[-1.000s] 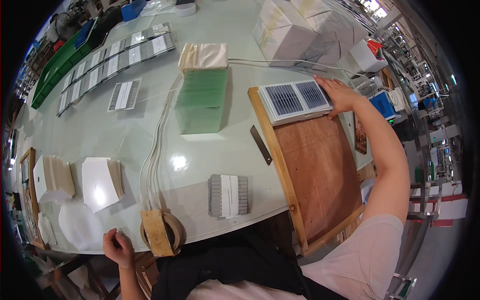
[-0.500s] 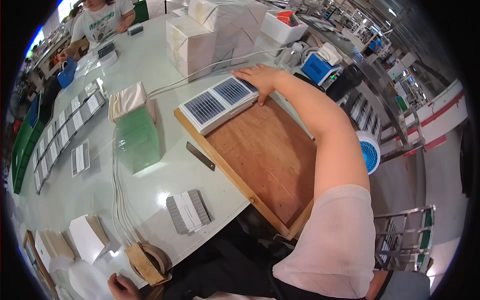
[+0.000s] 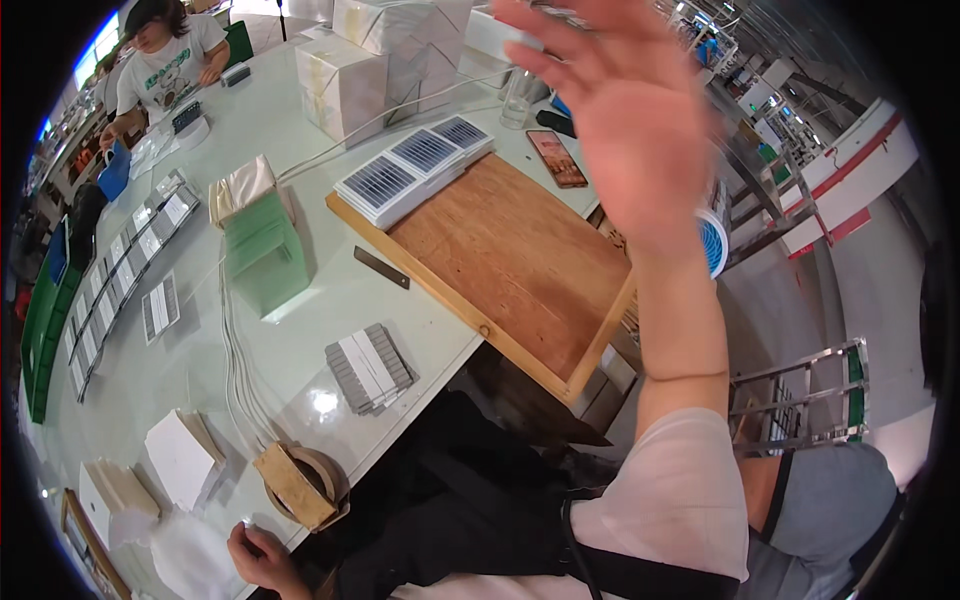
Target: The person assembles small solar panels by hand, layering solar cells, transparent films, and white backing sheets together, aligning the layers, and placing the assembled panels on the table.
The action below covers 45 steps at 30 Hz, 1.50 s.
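My right hand (image 3: 640,140) is raised at the upper right, fingers spread and blurred, holding nothing that I can see. Below and left of it lies a shallow wooden tray (image 3: 515,265) with a raised rim. White-framed small solar panels (image 3: 422,152) lie in a row along the tray's far edge, three dark faces showing. My left hand (image 3: 265,558) rests by the near table edge at the lower left, its fingers curled with nothing visible in them. Closest to it is a tape roll (image 3: 322,470) with a brown block (image 3: 293,487) against it.
A stack of grey cell strips (image 3: 370,370), a flat metal strip (image 3: 382,267) and a green translucent block (image 3: 265,255) occupy the table. Wrapped white boxes (image 3: 345,85) stand behind. A phone (image 3: 557,158) lies beyond the tray. Another person (image 3: 170,65) sits at the far left.
My right hand has let go of the panel row and lifted up and toward me. A third panel face and the phone now show. My left hand stays curled near the table edge.
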Each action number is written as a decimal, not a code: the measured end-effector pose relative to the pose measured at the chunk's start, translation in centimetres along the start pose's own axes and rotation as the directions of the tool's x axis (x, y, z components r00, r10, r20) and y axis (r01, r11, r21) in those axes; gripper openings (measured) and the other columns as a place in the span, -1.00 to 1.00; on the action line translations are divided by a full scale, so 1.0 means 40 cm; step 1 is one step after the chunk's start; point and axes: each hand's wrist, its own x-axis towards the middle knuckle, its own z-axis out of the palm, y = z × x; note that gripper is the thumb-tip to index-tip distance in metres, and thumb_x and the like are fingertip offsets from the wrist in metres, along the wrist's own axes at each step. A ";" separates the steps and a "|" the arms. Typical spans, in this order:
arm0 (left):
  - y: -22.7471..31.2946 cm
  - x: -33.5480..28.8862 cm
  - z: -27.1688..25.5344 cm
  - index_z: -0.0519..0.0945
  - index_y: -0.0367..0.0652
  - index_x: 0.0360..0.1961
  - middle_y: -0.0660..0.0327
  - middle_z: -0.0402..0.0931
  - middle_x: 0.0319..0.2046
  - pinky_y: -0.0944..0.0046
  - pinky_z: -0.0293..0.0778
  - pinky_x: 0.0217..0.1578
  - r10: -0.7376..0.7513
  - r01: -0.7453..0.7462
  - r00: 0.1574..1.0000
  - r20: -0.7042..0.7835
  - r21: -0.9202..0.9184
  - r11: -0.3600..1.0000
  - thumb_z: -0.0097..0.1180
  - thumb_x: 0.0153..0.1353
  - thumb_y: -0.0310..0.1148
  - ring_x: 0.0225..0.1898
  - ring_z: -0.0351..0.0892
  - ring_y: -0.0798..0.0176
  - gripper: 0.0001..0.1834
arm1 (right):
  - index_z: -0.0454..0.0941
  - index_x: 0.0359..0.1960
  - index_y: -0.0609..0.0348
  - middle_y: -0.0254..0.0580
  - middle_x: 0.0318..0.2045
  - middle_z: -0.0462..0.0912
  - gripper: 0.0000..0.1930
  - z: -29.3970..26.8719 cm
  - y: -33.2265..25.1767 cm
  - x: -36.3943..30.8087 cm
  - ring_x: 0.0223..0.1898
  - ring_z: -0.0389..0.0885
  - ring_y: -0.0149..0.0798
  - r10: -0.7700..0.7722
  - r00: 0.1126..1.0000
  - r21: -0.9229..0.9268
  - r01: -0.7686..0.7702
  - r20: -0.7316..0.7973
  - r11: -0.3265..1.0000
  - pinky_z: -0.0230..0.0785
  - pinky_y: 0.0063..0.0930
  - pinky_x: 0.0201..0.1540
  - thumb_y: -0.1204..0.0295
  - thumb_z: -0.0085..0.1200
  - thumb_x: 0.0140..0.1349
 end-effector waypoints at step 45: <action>0.036 0.037 -0.024 0.56 -0.25 -0.37 0.19 0.34 -0.67 0.29 0.21 -0.64 0.069 -0.070 0.996 -0.051 -0.019 0.997 0.12 0.04 -0.58 -0.69 0.29 0.23 -0.91 | 0.48 -0.04 0.20 -0.45 -0.39 0.34 -0.67 0.528 0.199 -0.088 -0.38 0.32 -0.54 0.444 0.868 -0.111 -0.430 0.222 0.896 0.24 -0.66 -0.31 0.49 0.19 0.15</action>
